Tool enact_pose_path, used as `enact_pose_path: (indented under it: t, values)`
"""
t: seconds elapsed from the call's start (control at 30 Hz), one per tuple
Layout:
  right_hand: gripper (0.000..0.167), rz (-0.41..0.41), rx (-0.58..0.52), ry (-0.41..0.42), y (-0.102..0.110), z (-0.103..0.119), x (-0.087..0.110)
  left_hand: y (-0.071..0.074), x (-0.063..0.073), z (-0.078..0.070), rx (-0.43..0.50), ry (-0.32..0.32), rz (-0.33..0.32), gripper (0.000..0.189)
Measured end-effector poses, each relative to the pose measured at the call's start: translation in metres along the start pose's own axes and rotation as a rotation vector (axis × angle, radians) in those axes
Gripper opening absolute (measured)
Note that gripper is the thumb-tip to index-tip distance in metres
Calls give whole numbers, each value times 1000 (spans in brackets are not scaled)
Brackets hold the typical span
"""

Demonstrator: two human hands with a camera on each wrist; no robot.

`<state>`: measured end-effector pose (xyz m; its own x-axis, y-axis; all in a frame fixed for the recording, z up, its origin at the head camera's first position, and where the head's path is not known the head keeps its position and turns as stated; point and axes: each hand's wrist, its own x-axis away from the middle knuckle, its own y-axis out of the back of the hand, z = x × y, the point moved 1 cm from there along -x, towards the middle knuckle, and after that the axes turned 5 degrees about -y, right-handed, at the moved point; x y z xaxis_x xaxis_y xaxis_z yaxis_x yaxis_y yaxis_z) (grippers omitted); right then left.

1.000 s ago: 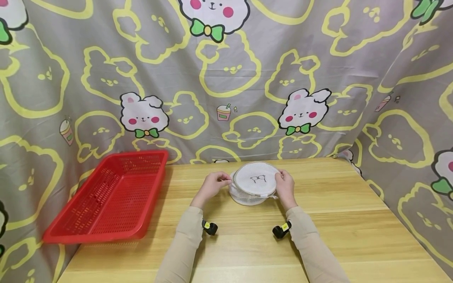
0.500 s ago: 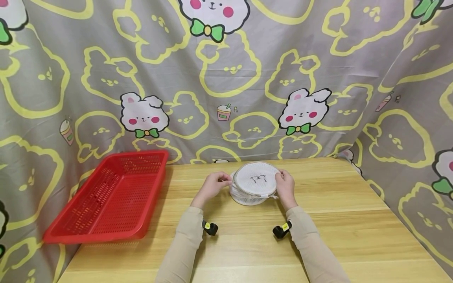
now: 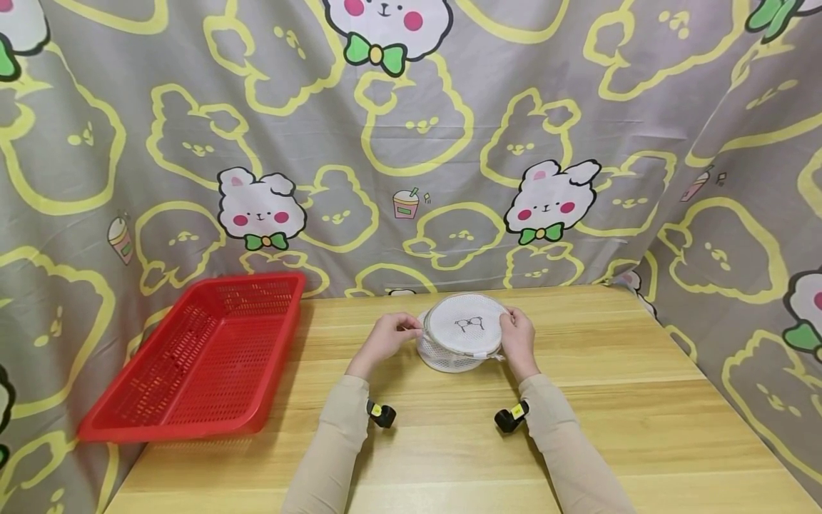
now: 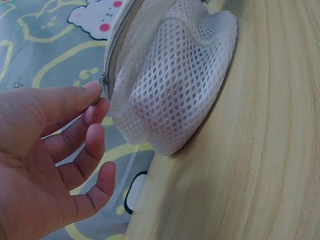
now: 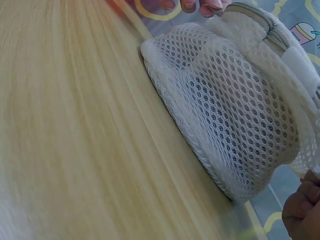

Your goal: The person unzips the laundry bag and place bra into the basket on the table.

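A round white mesh laundry bag (image 3: 464, 334) stands on the wooden table in front of me, its flat lid printed with a small dark line drawing. At the lid's left edge, my left hand (image 3: 385, 338) pinches the zipper pull (image 4: 103, 80) between thumb and index finger; its other fingers curl loosely in the left wrist view. On the opposite side, my right hand (image 3: 519, 338) grips the lid's edge, with the thumb on top. The zipper (image 5: 272, 31) runs around the rim. The mesh side sags and creases, and most of the right hand lies outside the right wrist view.
A red plastic basket (image 3: 250, 421) with slotted walls sits at the left of the table (image 3: 443, 457). Behind and beside the table hangs a grey curtain (image 3: 347, 135) with a cartoon print. Each wrist carries a small black camera.
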<state>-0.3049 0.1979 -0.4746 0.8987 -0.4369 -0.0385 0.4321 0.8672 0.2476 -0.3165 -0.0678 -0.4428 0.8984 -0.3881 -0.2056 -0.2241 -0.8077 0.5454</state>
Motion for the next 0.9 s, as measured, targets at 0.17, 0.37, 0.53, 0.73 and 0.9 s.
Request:
enact_pose_path:
  t: [0.17,0.37,0.53,0.73,0.9]
  values:
    - [32,0,-3,-1,0,0,-1,0,0,-1,-2,-17,26,6]
    - [32,-3,-12,-4,0,1,0,0,1,0,9,-80,45,6]
    - [33,9,-14,-22,1,1,0,0,1,2,3,-85,41,6]
    - [35,44,-13,-65,3,2,-2,-1,0,3,-5,-11,21,8]
    - [39,68,-18,-81,4,2,-3,-2,-1,6,-7,12,-14,9]
